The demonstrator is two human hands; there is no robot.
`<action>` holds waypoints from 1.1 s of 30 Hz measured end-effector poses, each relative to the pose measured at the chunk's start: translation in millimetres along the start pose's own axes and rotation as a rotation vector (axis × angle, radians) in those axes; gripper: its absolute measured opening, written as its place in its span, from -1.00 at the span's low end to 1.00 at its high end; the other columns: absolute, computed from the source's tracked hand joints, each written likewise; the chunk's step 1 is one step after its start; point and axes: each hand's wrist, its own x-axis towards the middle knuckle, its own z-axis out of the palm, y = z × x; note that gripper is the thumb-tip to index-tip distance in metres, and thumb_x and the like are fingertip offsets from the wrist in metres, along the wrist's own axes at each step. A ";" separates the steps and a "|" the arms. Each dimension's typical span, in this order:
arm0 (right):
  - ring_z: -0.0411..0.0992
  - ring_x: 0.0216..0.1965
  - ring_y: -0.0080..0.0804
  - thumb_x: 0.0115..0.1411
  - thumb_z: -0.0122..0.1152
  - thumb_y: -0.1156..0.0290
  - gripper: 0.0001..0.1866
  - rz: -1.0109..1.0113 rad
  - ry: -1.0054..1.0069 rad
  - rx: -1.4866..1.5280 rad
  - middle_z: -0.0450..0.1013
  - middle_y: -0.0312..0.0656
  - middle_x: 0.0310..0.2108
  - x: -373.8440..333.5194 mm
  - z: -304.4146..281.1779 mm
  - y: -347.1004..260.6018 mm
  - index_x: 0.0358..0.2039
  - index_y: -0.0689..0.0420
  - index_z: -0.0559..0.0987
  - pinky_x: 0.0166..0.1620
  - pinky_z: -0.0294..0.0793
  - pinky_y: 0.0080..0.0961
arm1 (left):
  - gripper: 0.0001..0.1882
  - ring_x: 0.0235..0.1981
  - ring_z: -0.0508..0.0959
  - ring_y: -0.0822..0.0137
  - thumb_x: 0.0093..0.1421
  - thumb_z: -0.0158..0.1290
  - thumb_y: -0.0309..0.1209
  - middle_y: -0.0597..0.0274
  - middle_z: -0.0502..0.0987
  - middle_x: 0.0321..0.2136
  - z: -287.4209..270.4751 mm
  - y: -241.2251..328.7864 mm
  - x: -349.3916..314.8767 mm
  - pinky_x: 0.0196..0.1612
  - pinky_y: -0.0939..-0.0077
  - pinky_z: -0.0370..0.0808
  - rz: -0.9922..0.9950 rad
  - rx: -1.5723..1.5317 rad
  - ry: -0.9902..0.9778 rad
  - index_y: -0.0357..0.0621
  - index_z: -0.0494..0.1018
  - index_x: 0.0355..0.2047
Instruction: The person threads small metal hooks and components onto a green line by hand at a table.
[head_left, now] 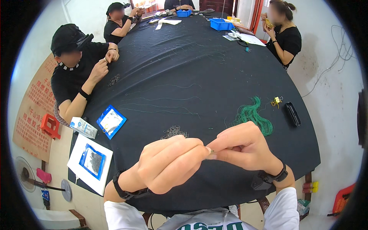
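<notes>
My left hand (172, 163) and my right hand (243, 147) meet above the near part of the black-covered table. Both are closed in a pinch, fingertips touching or nearly so. Whatever lies between the fingertips is tiny and mostly hidden; I cannot make out its kind. Just beyond my left hand is a pile of small dark hook-like metal pieces (175, 132), partly covered by the hand. Past my right hand lies a loose bundle of green thread (255, 115). Several single green strands (165, 98) stretch across the cloth farther off.
On the left are a blue-edged packet (111, 121), a small white box (83, 127) and a white board (74, 163) bearing another packet (92, 161). A yellow clip (276, 101) and a black case (292, 114) lie right. Co-workers sit along the table; blue trays (221, 25) stand far off.
</notes>
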 end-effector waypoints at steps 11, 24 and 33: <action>0.23 -0.71 -0.53 -0.29 0.26 0.57 -0.72 -0.476 0.196 -0.817 0.23 -0.32 -0.71 -8.1 6.6 -18.4 -0.44 0.20 0.57 -0.66 0.21 -0.60 | -0.80 -0.64 0.48 0.29 -0.15 0.16 -0.72 0.04 0.51 -0.53 7.8 -17.1 -1.4 -0.63 0.56 0.42 0.061 0.136 -0.025 -0.39 0.48 -0.44; 0.19 -0.78 -0.58 -0.15 0.31 0.64 -0.83 -0.335 0.321 -0.469 0.41 -0.28 -0.71 0.2 -2.0 -0.5 -0.45 0.21 0.63 -0.69 0.06 -0.65 | -0.80 -0.71 0.46 0.37 -0.23 0.27 -0.66 0.10 0.52 -0.56 2.3 -2.3 2.7 -0.69 0.65 0.37 0.131 -0.014 -0.080 -0.33 0.51 -0.53; 0.40 -0.66 -0.62 0.01 0.24 0.60 -0.89 -0.077 0.222 -0.302 0.52 -0.19 -0.57 -0.4 -4.9 -5.1 -0.39 0.21 0.62 -0.61 0.28 -0.71 | -0.78 -0.63 0.51 0.30 -0.13 0.13 -0.63 0.05 0.51 -0.52 6.1 -3.7 -2.0 -0.61 0.60 0.47 0.071 -0.023 -0.012 -0.43 0.47 -0.40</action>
